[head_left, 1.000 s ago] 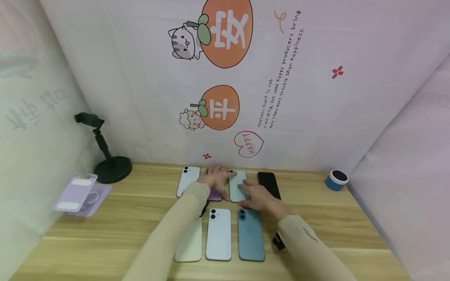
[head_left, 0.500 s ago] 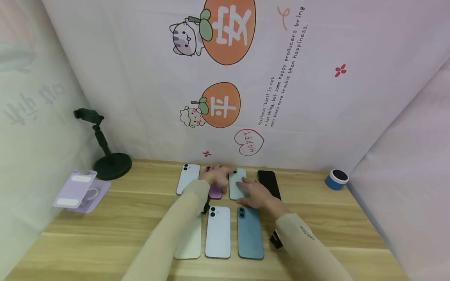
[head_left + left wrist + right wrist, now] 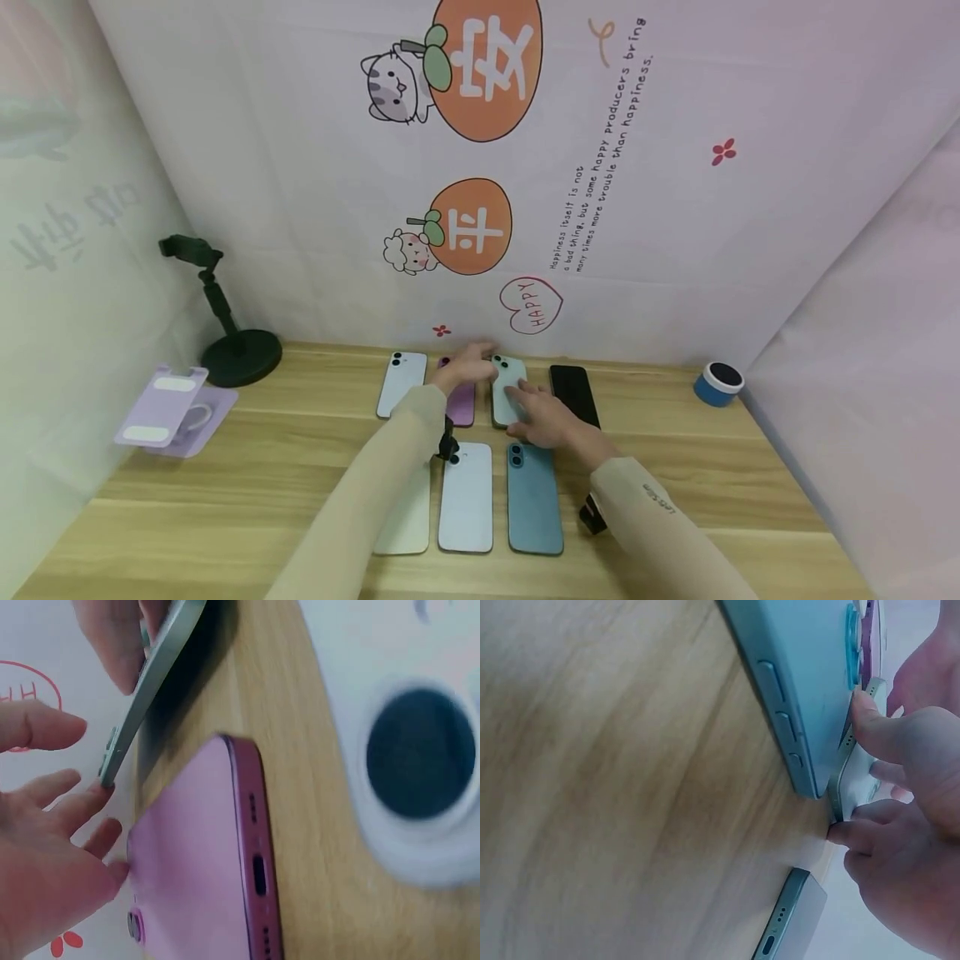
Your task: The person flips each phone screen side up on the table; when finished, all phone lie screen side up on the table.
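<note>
A light green phone (image 3: 504,393) is in the back row, its camera end uncovered. In the left wrist view, this phone (image 3: 154,682) shows edge-on, and its camera end appears raised off the table. My left hand (image 3: 467,367) reaches over the purple phone (image 3: 461,405) with fingers spread. One left fingertip (image 3: 103,787) touches the green phone's corner. My right hand (image 3: 546,417) grips that phone near its lower right part, thumb and fingers bent about its edges in the right wrist view. Right fingers partly hide it.
A white phone (image 3: 402,383) and a black phone (image 3: 573,393) flank the back row. In front lie a cream phone (image 3: 405,521), another white phone (image 3: 467,504) and a teal phone (image 3: 534,504). A black stand (image 3: 240,358), lilac holder (image 3: 172,412) and blue jar (image 3: 717,386) stand around.
My left hand has shifted slightly back, uncovering more of the purple phone and the green phone's cameras. The green phone has tipped slightly; my right hand stays nearly in place.
</note>
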Available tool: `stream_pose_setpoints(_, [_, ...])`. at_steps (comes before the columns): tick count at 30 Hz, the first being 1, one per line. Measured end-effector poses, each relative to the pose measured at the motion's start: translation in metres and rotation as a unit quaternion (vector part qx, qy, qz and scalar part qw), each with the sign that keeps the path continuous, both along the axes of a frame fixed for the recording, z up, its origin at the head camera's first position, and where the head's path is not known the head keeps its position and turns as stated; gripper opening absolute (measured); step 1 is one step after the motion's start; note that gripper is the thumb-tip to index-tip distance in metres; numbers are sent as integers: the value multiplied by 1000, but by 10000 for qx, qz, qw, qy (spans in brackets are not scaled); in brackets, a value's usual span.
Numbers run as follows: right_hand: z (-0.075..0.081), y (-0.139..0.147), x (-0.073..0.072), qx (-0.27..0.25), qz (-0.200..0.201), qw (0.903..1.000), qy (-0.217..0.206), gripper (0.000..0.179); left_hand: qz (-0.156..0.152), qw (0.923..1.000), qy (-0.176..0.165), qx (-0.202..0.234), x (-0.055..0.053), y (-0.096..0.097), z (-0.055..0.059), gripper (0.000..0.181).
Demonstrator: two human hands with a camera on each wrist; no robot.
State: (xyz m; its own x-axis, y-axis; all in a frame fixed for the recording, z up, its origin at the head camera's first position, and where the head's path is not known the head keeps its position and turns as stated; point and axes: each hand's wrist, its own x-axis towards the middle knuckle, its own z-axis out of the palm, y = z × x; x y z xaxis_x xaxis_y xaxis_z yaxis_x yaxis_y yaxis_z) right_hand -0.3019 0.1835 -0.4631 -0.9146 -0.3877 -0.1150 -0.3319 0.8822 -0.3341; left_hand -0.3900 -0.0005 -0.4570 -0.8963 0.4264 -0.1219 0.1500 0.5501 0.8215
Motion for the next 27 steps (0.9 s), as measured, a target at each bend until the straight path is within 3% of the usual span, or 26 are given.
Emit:
stream_pose_setpoints(5, [1, 1, 2, -207, -48, 9997, -101, 71, 150, 9964, -406, 728, 0, 4, 1, 83])
stream_pose_setpoints(11, [-1, 2, 4, -298, -175, 9990, -279, 71, 338, 9847, -1130, 1283, 5, 6, -1, 82])
stream_pose_setpoints(17, [-1, 2, 4, -450, -41, 9987, -220, 67, 506, 9840, -956, 1413, 11, 5, -1, 84])
stream_pose_setpoints(27, [0, 1, 5, -469, -74, 9984, -300, 65, 1099, 9826, -972, 1137, 14, 6, -4, 71])
